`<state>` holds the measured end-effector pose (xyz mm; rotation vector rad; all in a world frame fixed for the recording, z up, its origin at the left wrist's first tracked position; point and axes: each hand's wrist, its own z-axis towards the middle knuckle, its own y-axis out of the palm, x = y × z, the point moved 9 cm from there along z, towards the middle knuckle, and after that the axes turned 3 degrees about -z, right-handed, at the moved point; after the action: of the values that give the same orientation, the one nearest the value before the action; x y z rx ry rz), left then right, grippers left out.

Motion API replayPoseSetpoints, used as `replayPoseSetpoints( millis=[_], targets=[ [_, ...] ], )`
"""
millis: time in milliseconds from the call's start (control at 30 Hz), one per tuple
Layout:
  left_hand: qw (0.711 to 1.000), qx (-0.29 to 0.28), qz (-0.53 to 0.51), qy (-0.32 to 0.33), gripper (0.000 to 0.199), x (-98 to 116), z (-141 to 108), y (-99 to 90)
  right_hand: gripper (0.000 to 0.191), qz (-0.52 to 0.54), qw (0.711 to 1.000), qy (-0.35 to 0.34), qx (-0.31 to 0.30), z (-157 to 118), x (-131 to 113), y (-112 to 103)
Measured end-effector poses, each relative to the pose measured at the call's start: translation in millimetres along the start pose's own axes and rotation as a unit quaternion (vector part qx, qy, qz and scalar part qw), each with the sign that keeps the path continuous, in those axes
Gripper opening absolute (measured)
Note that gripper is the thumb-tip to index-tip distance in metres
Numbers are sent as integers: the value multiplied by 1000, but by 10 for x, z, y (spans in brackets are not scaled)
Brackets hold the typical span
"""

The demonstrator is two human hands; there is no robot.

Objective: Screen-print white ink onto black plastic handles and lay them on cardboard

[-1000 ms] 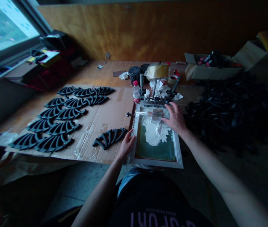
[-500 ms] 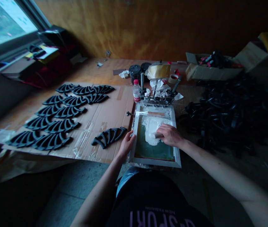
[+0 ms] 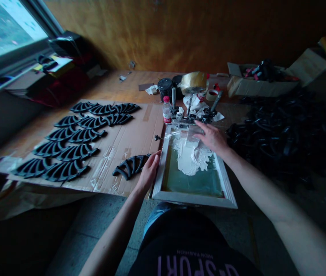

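Observation:
A pale screen frame (image 3: pixel 194 200) with green mesh lies before me, hinged to a metal clamp (image 3: pixel 190 120) at its far end. White paste (image 3: pixel 188 155) covers the upper middle of the mesh. My left hand (image 3: pixel 151 168) is at the frame's left edge, thumb against it, other fingers partly hidden; whether it grips the frame is unclear. Over the frame's far right part, my right hand (image 3: pixel 213 138) has its fingers spread and holds nothing. A black ribbed part (image 3: pixel 131 167) lies on the cardboard just left of my left hand.
Rows of black ribbed parts (image 3: pixel 65 170) lie on the cardboard (image 3: pixel 108 153) at left. A red-capped bottle (image 3: pixel 167 111) stands beside the clamp, a tape roll (image 3: pixel 193 82) behind it. Dark parts are heaped (image 3: pixel 289 134) at right, below an open carton (image 3: pixel 255 88).
My right hand has let go of the tool in the paste and moved up and right, its fingers opening. The frame's near end appears raised and larger. My left hand has shifted slightly left and up.

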<state>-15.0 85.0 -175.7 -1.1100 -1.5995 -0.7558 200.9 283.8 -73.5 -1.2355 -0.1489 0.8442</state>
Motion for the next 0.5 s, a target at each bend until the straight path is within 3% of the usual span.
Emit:
replayPoseSetpoints(
  millis=[100,200,300,367,433,500],
  targets=[
    [998,-6,-40,39,65,490,-13,33,35,-23,992,96,74,-31,635,-343],
    [982,-2,-124,140,58,1076,93,104,42,-30,990,133,32,-357,988,-213],
    [970,-3,-149,192,54,1461,254,207,39,-21,994,82,-70,-773,773,333],
    [970,9,-143,196,56,1530,309,248,30,-32,992,23,-117,-1006,451,682],
    [968,39,-151,194,56,1415,260,241,21,-54,988,-17,-145,-1147,185,905],
    [976,37,-154,146,56,1068,125,304,16,-65,984,-2,-165,-1197,70,990]
  ],
)
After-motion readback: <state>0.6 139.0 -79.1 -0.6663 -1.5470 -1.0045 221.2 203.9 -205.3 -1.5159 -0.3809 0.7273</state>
